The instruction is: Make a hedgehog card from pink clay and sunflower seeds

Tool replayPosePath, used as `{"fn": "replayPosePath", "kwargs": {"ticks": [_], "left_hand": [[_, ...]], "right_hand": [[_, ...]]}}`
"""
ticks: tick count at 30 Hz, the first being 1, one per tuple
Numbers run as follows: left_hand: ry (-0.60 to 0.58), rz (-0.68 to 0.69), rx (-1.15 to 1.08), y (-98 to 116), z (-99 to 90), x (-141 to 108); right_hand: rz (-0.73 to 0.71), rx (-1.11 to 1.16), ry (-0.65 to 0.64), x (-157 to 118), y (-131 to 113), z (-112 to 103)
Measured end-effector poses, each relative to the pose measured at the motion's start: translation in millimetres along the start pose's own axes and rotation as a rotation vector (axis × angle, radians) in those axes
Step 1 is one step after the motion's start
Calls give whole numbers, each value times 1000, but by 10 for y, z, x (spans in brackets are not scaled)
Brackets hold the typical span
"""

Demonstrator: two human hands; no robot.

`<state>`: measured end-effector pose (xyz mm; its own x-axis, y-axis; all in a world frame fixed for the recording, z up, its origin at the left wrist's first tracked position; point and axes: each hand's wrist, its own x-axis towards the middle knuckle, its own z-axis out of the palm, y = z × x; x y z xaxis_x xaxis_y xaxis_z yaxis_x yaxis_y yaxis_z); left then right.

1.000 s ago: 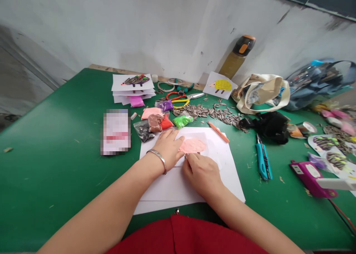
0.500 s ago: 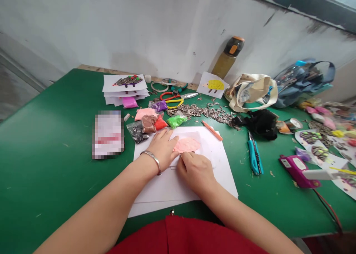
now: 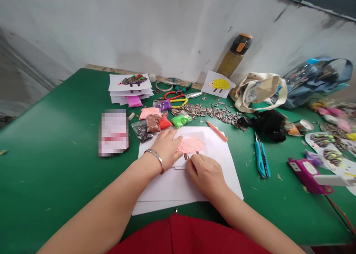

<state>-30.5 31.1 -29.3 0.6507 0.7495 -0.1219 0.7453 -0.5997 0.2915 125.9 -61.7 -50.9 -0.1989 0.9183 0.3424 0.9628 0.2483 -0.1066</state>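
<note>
Fingers [image 3: 196,160] of the right hand [image 3: 205,174] curled closed at the lower edge of the pink clay oval [image 3: 191,145], whatever they pinched too small to tell. The left hand [image 3: 165,148] lay open on the white paper [image 3: 167,189] just beside the oval. Beyond the oval, on the green desk [image 3: 55,172], lay clay packets [image 3: 153,122] and sunflower seeds [image 3: 211,111].

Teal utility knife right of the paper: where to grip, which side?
Grip the teal utility knife by the near end of its teal handle, from above and from the person's side, with the right hand. It lies flat on the green table top, tip pointing away toward the black cloth, so that grip keeps fingers behind the tip.
</note>
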Motion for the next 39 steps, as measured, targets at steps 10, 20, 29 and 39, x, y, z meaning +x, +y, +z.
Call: {"fn": "replayPosePath", "kwargs": {"ticks": [10, 20, 29, 39], "left_hand": [[18, -5, 11, 19, 28, 3], [11, -41, -8, 47, 25, 0], [33, -39, -5, 52, 28, -4], [33, -36, -15, 58, 24, -8]], "right_hand": [[-3, 0, -45, 56, 37, 51], [-22, 7, -47, 68, 48, 42], [-55, 23, -79, 104, 53, 54], [-50, 17, -88, 86, 55, 61]]}}
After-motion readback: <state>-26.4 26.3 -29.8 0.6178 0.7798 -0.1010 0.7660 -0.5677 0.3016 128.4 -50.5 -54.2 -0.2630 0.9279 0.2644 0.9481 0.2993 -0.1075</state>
